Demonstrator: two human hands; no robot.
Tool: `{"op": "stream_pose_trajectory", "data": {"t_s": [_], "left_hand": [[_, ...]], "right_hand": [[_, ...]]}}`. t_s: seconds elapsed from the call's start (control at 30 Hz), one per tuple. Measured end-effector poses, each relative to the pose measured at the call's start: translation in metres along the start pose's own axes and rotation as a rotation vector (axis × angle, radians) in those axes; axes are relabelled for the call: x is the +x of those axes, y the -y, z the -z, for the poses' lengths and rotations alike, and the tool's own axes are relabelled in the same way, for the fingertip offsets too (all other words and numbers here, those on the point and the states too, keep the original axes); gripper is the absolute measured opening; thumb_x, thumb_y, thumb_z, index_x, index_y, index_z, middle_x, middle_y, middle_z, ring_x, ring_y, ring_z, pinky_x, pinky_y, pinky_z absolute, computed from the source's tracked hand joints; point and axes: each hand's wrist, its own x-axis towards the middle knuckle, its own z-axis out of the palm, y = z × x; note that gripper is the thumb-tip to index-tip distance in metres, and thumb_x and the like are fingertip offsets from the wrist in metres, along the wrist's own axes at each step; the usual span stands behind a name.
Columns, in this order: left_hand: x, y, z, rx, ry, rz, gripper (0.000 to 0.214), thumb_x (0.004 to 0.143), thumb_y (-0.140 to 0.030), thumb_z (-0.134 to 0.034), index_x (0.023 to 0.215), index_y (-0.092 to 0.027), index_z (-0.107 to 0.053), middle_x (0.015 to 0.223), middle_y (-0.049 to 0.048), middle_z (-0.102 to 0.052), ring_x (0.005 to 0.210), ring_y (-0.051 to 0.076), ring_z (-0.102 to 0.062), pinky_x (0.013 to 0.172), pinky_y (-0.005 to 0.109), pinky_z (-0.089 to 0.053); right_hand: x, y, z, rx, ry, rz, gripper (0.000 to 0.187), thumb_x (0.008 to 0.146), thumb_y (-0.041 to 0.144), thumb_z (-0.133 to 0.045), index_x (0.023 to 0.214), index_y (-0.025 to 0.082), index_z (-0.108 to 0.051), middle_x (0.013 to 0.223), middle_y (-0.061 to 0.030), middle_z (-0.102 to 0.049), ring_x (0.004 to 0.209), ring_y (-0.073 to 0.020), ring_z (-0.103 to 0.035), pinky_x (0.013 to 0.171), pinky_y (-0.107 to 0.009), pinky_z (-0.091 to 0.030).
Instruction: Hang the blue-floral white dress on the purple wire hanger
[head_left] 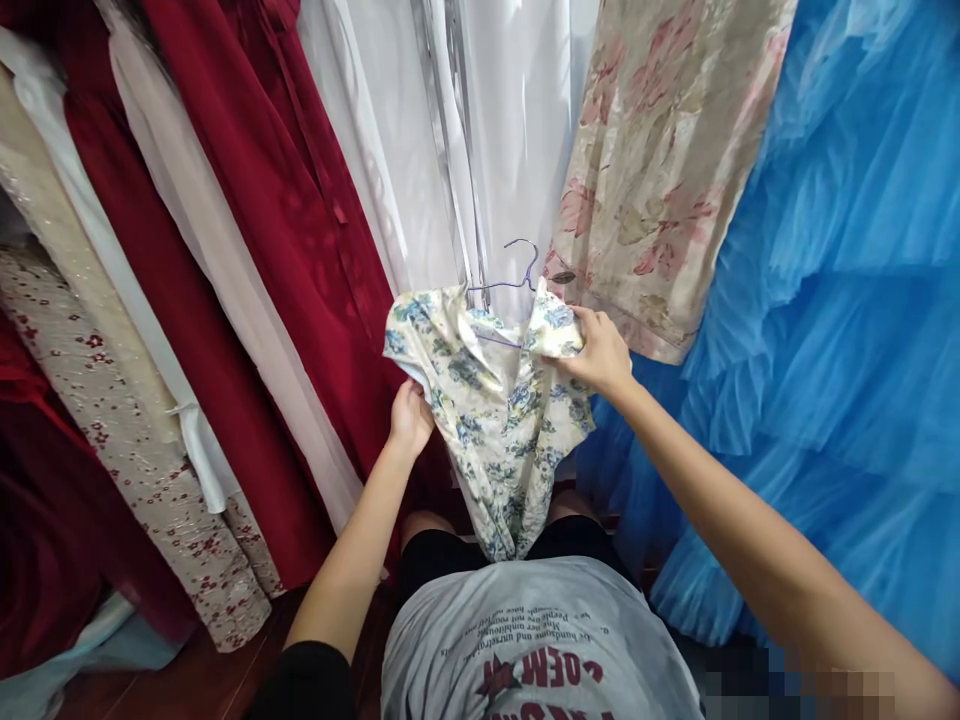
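Observation:
A cream V-neck garment with blue and green flowers (487,400) hangs in front of my body on a thin purple wire hanger (529,268). Its lower end narrows toward my lap, so I cannot tell whether it is a blouse or a dress. My left hand (412,420) is closed at the edge of the left sleeve, the fingers partly hidden by cloth. On the other side my right hand (602,350) pinches the right sleeve between thumb and fingers. The hanger's hook points up, and neither hand is on it.
Long dark red gowns (255,180) and a beige dress with small red flowers (127,440) hang at left. White gowns (510,130) and a beige floral garment (660,160) hang ahead. Ruffled blue tulle (840,360) fills the right. Brown floor (255,660) shows at lower left.

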Motion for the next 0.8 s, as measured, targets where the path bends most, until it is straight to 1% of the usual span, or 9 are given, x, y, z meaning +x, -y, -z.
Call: {"op": "stream_pose_trajectory", "data": {"t_s": [0.07, 0.13, 0.27, 0.47, 0.53, 0.6, 0.67, 0.73, 0.8], "left_hand": [[-0.010, 0.022, 0.002, -0.071, -0.080, -0.043, 0.069, 0.099, -0.068, -0.025, 0.135, -0.018, -0.058, 0.135, 0.0130, -0.067, 0.122, 0.028, -0.065, 0.101, 0.042, -0.054], [-0.021, 0.047, -0.003, -0.110, -0.147, -0.090, 0.062, 0.095, -0.065, -0.042, 0.133, -0.020, -0.061, 0.141, 0.0098, -0.064, 0.134, 0.028, -0.058, 0.112, 0.040, -0.047], [-0.041, 0.088, -0.022, -0.092, -0.159, -0.080, 0.058, 0.083, -0.048, -0.071, 0.135, -0.025, -0.062, 0.147, 0.0055, -0.060, 0.144, 0.026, -0.048, 0.122, 0.037, -0.035], [-0.064, 0.109, -0.039, -0.106, -0.184, -0.036, 0.059, 0.076, -0.037, -0.078, 0.132, -0.026, -0.063, 0.143, 0.0061, -0.064, 0.140, 0.028, -0.052, 0.122, 0.041, -0.035], [-0.072, 0.115, -0.045, -0.110, -0.209, -0.014, 0.056, 0.073, -0.036, -0.079, 0.127, -0.025, -0.066, 0.138, 0.0070, -0.067, 0.136, 0.029, -0.056, 0.120, 0.042, -0.039], [-0.080, 0.122, -0.051, -0.114, -0.261, 0.020, 0.050, 0.074, -0.037, -0.078, 0.121, -0.023, -0.069, 0.132, 0.0088, -0.071, 0.132, 0.032, -0.060, 0.115, 0.044, -0.044], [-0.089, 0.129, -0.059, -0.121, -0.321, 0.048, 0.045, 0.076, -0.039, -0.075, 0.118, -0.022, -0.069, 0.129, 0.0096, -0.072, 0.130, 0.033, -0.061, 0.112, 0.046, -0.046], [-0.097, 0.133, -0.065, -0.128, -0.355, 0.056, 0.046, 0.078, -0.039, -0.073, 0.121, -0.023, -0.068, 0.133, 0.0094, -0.070, 0.132, 0.032, -0.060, 0.113, 0.046, -0.046], [-0.104, 0.134, -0.069, -0.131, -0.361, 0.049, 0.051, 0.079, -0.039, -0.074, 0.127, -0.024, -0.065, 0.138, 0.0092, -0.067, 0.134, 0.030, -0.059, 0.115, 0.043, -0.044]], "right_hand": [[0.016, 0.006, 0.003, -0.019, 0.060, -0.005, 0.090, 0.068, 0.065, -0.078, 0.142, 0.019, -0.054, 0.117, -0.0178, -0.061, 0.108, -0.0447, -0.060, 0.089, -0.054, -0.050], [0.026, 0.020, 0.002, -0.024, 0.097, 0.033, 0.092, 0.067, 0.067, -0.079, 0.142, 0.020, -0.055, 0.118, -0.0180, -0.062, 0.108, -0.0457, -0.060, 0.089, -0.055, -0.050], [0.027, 0.045, -0.001, -0.046, 0.115, 0.099, 0.095, 0.066, 0.066, -0.080, 0.143, 0.017, -0.054, 0.120, -0.0201, -0.062, 0.107, -0.0458, -0.060, 0.091, -0.056, -0.049], [0.014, 0.027, 0.010, 0.030, 0.214, 0.300, 0.096, 0.065, 0.057, -0.084, 0.146, 0.015, -0.050, 0.129, -0.0194, -0.060, 0.118, -0.0425, -0.055, 0.102, -0.056, -0.045], [0.008, 0.021, 0.016, 0.103, 0.214, 0.386, 0.095, 0.068, 0.056, -0.082, 0.148, 0.019, -0.048, 0.143, -0.0185, -0.054, 0.134, -0.0438, -0.044, 0.112, -0.060, -0.037], [-0.002, 0.024, 0.019, 0.210, 0.144, 0.390, 0.085, 0.075, 0.056, -0.077, 0.149, 0.024, -0.047, 0.156, -0.0141, -0.044, 0.147, -0.0417, -0.031, 0.119, -0.060, -0.027], [-0.022, 0.032, 0.016, 0.357, 0.025, 0.234, 0.064, 0.084, 0.053, -0.069, 0.141, 0.026, -0.054, 0.152, -0.0111, -0.050, 0.144, -0.0373, -0.038, 0.118, -0.057, -0.030], [-0.051, 0.044, 0.004, 0.522, -0.041, -0.069, 0.036, 0.092, 0.050, -0.059, 0.118, 0.025, -0.064, 0.126, -0.0098, -0.067, 0.122, -0.0321, -0.058, 0.108, -0.049, -0.043], [-0.085, 0.054, -0.016, 0.661, 0.086, -0.420, 0.032, 0.096, 0.053, -0.050, 0.088, 0.024, -0.062, 0.095, -0.0078, -0.072, 0.095, -0.0277, -0.065, 0.090, -0.042, -0.050]]}}
